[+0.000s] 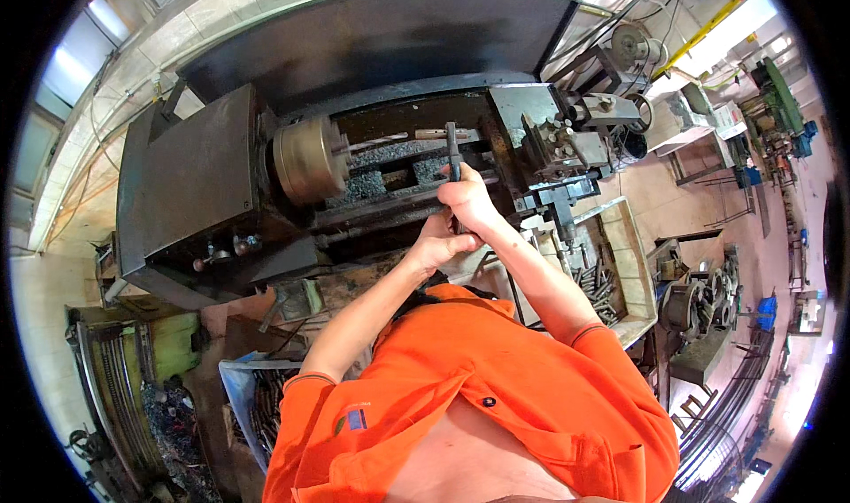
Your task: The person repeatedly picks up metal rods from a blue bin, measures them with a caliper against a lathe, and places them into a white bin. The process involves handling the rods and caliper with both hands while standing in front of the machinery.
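Note:
Both my hands meet in front of the lathe bed (390, 189), around a long narrow dark metal tool (453, 149) whose exact kind I cannot make out. Its far end points away from me, over the bed. My right hand (469, 200) is closed around its middle. Nearer my body, my left hand (434, 244) is closed at its lower end, which the fingers mostly hide. To the left is the round brass-coloured chuck (305, 160), its jaws facing right. A thin bright rod (381, 140) extends rightward from it, beyond my hands.
The lathe's headstock (190, 171) stands left, with levers on its front. At right are the tool post (553, 144) and tailstock (611, 109). Metal chips (363, 187) lie in the bed. A tray (633, 264) of metal parts stands right; a blue-edged bin (239, 388) sits lower left.

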